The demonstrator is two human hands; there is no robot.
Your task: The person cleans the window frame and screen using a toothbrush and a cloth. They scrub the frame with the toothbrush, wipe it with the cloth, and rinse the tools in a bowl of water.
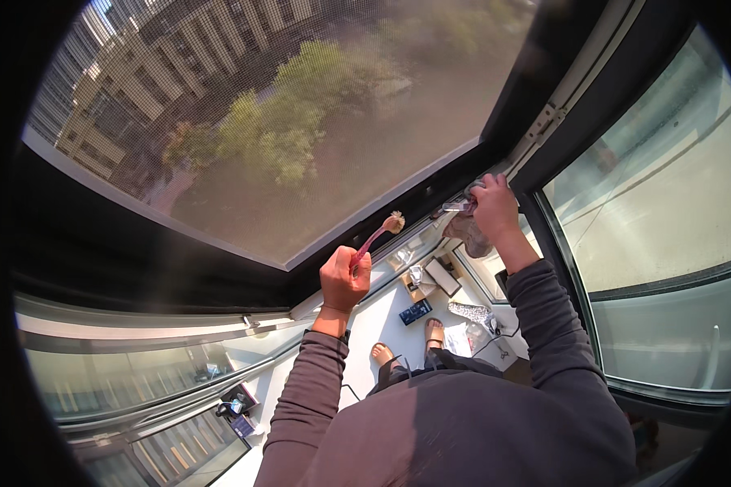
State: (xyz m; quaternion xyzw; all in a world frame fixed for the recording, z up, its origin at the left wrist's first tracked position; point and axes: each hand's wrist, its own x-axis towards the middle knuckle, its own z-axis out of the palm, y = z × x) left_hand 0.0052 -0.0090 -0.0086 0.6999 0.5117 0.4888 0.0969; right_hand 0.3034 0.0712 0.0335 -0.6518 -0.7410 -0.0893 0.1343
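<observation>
My left hand (345, 281) is closed around the pink handle (367, 246) of a small brush. Its frayed, pale bristle head (394, 223) points up and to the right, close to the black lower frame (326, 263) of a screened window. My right hand (496, 208) grips a crumpled, greyish cloth (472, 236) at the frame's lower right corner, and part of the cloth hangs below the fingers. A flat, pale piece (457, 207) juts out leftward beside that hand; whether it is held or fixed to the frame, I cannot tell.
Insect mesh (353, 152) fills the window opening, with trees and buildings beyond. At right stands an open glass sash (658, 176) by a metal hinge (546, 123). Below, a white surface (365, 335) carries my sandalled feet, a dark blue box (415, 311), a patterned item (470, 311) and a cable.
</observation>
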